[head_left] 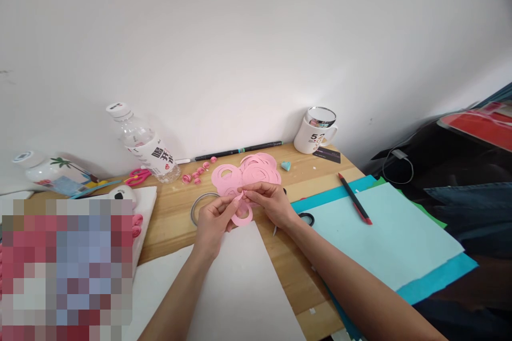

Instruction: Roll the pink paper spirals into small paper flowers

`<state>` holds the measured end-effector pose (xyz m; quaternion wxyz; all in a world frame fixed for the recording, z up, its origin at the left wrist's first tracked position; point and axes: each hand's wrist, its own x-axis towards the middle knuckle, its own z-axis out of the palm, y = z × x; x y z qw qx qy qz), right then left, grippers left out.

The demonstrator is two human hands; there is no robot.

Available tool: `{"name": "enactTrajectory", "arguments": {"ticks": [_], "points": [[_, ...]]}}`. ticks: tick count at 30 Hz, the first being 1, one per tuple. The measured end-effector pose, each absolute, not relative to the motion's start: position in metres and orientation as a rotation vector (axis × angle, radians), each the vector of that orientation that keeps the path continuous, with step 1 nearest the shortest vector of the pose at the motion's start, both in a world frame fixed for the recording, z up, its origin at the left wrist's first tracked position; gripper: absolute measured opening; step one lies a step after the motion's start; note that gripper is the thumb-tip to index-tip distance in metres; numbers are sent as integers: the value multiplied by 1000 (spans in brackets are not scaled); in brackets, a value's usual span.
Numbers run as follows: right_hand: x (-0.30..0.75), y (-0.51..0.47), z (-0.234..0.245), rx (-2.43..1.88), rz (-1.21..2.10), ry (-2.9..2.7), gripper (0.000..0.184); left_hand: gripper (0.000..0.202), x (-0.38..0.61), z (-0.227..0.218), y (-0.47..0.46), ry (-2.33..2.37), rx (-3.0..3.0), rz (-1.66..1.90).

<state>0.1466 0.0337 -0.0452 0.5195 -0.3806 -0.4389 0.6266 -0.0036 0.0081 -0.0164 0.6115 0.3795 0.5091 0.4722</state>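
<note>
In the middle of the head view, my left hand [216, 222] and my right hand [269, 201] meet, fingertips pinched together. Between them is a curled pink paper strip [242, 218], its ring-shaped end hanging below the fingers. The part right at my fingertips is mostly hidden. Just behind my hands lies a heap of pink paper spirals [260, 170] cut in round loops. Several small rolled pink paper flowers [198, 172] lie left of the heap. Beneath my forearms is a white sheet [248, 282].
A plastic bottle [150, 146] and a mug [314, 133] stand by the wall. Pink scissors [137, 176], a grey tape ring [194, 212] and a black pen [240, 150] lie around. On blue paper at right rests a red-black pen [355, 200]. The lower-left corner is pixelated.
</note>
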Motion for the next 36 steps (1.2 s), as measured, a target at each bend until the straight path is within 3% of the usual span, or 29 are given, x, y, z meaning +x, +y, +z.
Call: {"name": "enactTrajectory", "arguments": {"ticks": [36], "points": [[144, 30, -36, -852, 1515, -1066, 22, 32, -2, -13, 7, 1192, 868, 1061]]}}
